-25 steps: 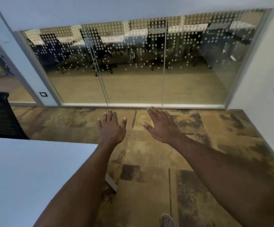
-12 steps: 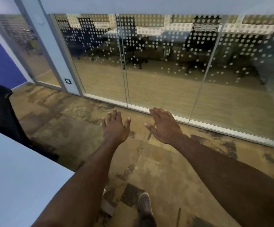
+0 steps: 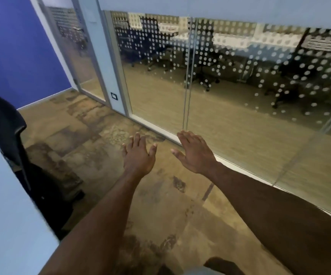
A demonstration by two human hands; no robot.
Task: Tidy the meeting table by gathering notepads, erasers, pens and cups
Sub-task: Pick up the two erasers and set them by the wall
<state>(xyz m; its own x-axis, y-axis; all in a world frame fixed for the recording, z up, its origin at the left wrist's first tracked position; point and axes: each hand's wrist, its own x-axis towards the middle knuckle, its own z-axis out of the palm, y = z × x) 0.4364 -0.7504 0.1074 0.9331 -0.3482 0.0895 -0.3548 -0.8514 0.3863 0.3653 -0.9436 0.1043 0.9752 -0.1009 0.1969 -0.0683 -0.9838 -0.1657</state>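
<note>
**Both hands out and empty, tabletop edge at your left**

Nearest to you, at the lower left, is the pale tabletop (image 3: 8,225); only a bare corner of it shows, and none of the notepads, erasers, pens or cups can be seen on that part or anywhere else in view. At the very bottom edge a dark shape shows over the floor, too cut off to tell what it is.

Your two forearms reach forward from the bottom of the frame over the patchy brown carpet (image 3: 93,139). Just beside the tabletop's edge stands a black office chair (image 3: 8,132), its backrest upright and turned towards the tabletop.

Further out, your left hand (image 3: 138,155) is held flat with the palm down, fingers spread and slightly raised; its grip is fully open and has hold of nothing. Your right hand (image 3: 196,153) is just beside it, apart from it, also flat with the fingers together and the thumb out, grip open and empty. Both hover above the carpet, touching nothing.

Beyond your fingertips runs the glass wall (image 3: 230,92), patterned with white dots, with a white sill along its base. A small wall plate (image 3: 114,95) sits on the frame post to the left. Through the glass you see desks and dark office chairs, blurred. At far left is a blue wall (image 3: 14,48).
</note>
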